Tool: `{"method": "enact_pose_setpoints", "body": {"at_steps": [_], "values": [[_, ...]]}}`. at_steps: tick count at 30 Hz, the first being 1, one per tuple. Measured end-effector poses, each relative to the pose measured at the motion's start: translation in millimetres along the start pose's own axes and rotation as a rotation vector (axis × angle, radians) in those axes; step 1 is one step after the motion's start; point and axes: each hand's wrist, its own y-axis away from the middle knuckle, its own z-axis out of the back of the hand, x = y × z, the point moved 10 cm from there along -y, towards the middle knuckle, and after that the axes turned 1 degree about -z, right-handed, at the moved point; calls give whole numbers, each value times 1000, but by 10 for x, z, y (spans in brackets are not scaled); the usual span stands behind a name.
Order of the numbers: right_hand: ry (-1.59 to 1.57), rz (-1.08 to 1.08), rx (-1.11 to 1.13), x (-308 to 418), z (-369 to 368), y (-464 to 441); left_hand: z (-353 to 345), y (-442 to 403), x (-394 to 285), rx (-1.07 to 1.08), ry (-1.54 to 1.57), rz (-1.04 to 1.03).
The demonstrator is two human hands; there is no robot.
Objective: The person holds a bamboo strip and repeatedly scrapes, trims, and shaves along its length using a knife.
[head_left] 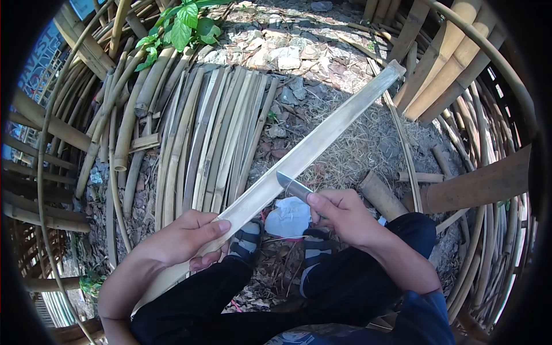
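A long split bamboo strip (339,125) runs diagonally from the lower left up to the upper right, its pale hollow side facing up. My left hand (187,237) is closed around its lower part, thumb on the near edge. In my right hand (345,214) is a knife (292,186), its handle hidden by the fingers. The blade lies across the strip's near edge around mid-length, its tip over the pale inner face.
Split bamboo slats (213,132) lie side by side at left. Bamboo poles (454,63) stand at upper right. A short bamboo piece (384,194) and a white scrap (287,218) lie near my feet. A leafy plant (181,29) grows at upper left.
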Motion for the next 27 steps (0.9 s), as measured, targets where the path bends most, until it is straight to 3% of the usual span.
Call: {"method": "enact_pose_setpoints", "body": {"at_steps": [2, 5, 7, 9, 16, 24, 27], "values": [[-188, -6, -140, -69, 289, -18, 46, 29, 74, 4, 78, 4], [-245, -93, -92, -142, 152, 13, 53, 0, 199, -25, 112, 81], [-136, -105, -59, -197, -94, 18, 10, -29, 194, 3, 86, 63], [-77, 33, 80, -78, -465, 25, -39, -38, 161, 26, 57, 44], [29, -5, 152, -126, -730, 4, -168, -43, 7, -34, -214, -60], [-40, 58, -54, 8, -338, -18, -137, 40, -45, -110, -375, -53], [-71, -19, -21, -95, -257, -35, -125, 23, 12, -96, -338, -51]]}}
